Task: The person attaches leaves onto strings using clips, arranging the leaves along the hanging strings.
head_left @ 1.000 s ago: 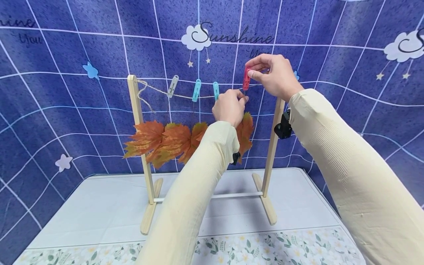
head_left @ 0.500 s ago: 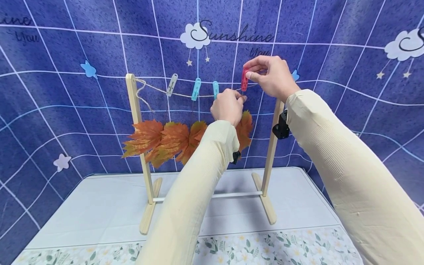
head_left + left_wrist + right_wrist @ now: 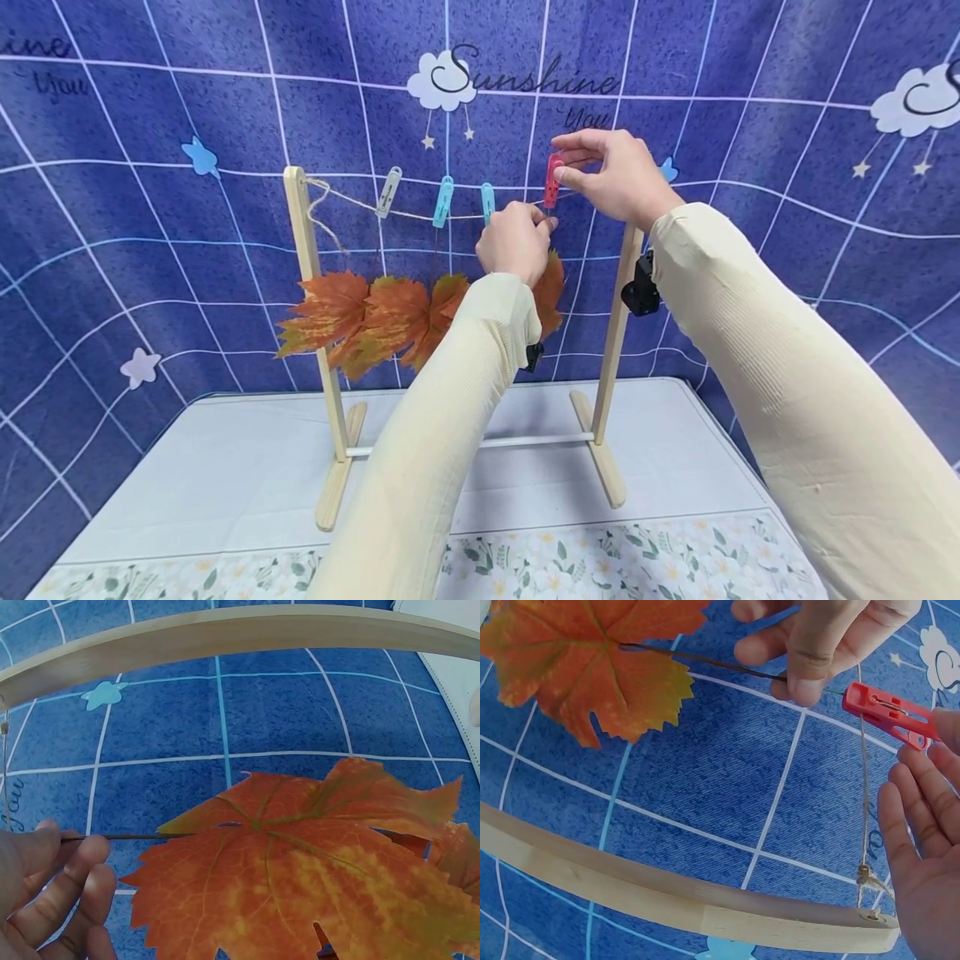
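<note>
In the head view, my right hand (image 3: 618, 175) pinches the handle end of a red clothespin (image 3: 552, 185) between thumb and fingers. The clothespin's nose lies across the twine (image 3: 865, 787) near the right post, as the right wrist view shows. Just below it, my left hand (image 3: 517, 242) pinches the thin brown stem (image 3: 705, 661) of an orange artificial maple leaf (image 3: 292, 862). The stem's tip meets the clothespin's nose; whether it is clamped inside I cannot tell. My left forearm hides part of the leaves in the head view.
A grey clothespin (image 3: 388, 192) and two blue clothespins (image 3: 443, 202) sit on the twine to the left, with orange leaves (image 3: 397, 321) below. The wooden stand (image 3: 315, 250) has two posts on a white table (image 3: 240, 450). A patterned blue cloth (image 3: 225, 100) hangs behind.
The red clothespin and right hand shift slightly left and down, partly along with a small view shift. The leaf at the left hand swings slightly left. Both hands keep their holds.
</note>
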`<state>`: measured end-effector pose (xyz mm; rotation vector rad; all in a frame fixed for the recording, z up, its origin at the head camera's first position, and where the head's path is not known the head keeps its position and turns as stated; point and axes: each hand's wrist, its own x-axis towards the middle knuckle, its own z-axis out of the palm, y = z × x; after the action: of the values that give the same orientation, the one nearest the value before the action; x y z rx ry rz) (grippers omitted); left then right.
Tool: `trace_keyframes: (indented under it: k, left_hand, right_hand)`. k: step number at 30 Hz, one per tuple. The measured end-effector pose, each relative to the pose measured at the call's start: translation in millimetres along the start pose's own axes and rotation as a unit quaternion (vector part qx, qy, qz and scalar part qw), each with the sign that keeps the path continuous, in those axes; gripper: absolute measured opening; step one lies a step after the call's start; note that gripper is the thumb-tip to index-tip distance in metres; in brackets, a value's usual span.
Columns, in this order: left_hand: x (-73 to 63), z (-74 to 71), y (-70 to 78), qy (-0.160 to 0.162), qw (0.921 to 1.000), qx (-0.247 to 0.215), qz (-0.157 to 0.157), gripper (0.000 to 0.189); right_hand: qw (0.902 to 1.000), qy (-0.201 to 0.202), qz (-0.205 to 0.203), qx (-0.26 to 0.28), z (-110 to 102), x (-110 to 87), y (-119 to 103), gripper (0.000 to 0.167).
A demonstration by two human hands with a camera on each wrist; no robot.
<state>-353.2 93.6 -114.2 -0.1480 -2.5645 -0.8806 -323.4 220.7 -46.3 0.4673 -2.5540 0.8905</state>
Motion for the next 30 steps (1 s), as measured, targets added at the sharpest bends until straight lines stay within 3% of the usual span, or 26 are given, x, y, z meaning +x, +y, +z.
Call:
trace_keyframes:
  k: [17,30]
  left_hand:
    - [-16.9,-10.4,-18.7,-0.02,0.9997,0.007,0.015,0.03]
    - [-40.1,-37.9,-39.2,0.008,0.9987,0.015,0.047,0.033]
  right_hand:
    - [0.9993,0.03,-0.004,-0.024,5,-19.7,-5,0.052]
    - [0.9913,0.125,-0.033,-0.023,18,-47.0,3,0.035]
